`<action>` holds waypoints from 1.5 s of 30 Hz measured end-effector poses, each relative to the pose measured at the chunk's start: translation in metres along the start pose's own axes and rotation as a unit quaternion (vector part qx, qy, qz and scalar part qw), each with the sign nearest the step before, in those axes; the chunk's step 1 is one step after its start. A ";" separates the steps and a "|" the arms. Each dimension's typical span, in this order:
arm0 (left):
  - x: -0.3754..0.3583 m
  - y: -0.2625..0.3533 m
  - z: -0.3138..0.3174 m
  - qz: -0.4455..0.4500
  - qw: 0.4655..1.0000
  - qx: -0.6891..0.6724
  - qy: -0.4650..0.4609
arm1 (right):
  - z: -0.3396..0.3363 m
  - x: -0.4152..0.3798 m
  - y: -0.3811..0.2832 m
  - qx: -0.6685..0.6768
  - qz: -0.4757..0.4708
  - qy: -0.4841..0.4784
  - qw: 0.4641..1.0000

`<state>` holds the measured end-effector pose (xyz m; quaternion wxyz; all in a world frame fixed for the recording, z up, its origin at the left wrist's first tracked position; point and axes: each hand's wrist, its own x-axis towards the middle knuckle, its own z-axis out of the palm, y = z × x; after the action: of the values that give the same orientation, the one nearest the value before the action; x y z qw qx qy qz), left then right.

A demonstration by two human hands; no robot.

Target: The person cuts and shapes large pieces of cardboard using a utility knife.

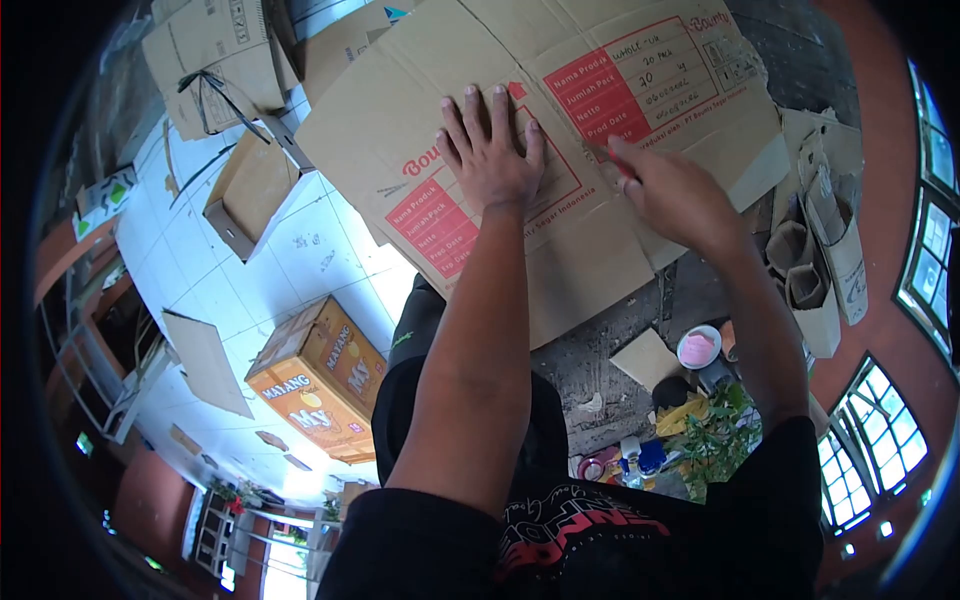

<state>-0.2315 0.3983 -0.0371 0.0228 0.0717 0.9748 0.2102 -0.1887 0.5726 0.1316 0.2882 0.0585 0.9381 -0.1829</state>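
A large flattened cardboard sheet (560,230) with red printed labels lies in front of me at the top centre. My left hand (492,160) rests flat on it, fingers spread, between the two printed panels. To the right, my right hand (672,190) is closed around a red-handled tool (622,160) over the sheet, beside the lower edge of the right-hand label. The tool's tip is too small to make out.
An orange printed box (318,380) stands on the white tiled floor at the lower left. An open shallow box (255,185) and tied cardboard (215,65) lie upper left. Rolled cardboard pieces (815,250), a white cup (699,346) and a plant (715,435) are at the right.
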 end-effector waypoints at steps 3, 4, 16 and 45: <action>0.000 -0.001 -0.001 -0.011 1.000 -0.005 -0.005 | -0.022 0.019 -0.025 0.036 0.017 0.048 0.998; 0.000 0.000 -0.003 -0.012 1.000 -0.011 -0.009 | -0.017 0.026 -0.025 0.042 0.000 0.048 0.998; 0.000 0.001 -0.003 -0.020 0.999 -0.017 -0.020 | 0.007 0.071 -0.017 0.026 -0.017 0.065 0.997; 0.000 0.002 -0.003 -0.022 0.999 0.005 -0.025 | 0.006 -0.026 0.015 -0.067 -0.015 -0.033 0.997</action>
<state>-0.2315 0.3991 -0.0338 0.0517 0.0555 0.9762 0.2032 -0.1607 0.5845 0.1374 0.3194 0.0188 0.9390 -0.1259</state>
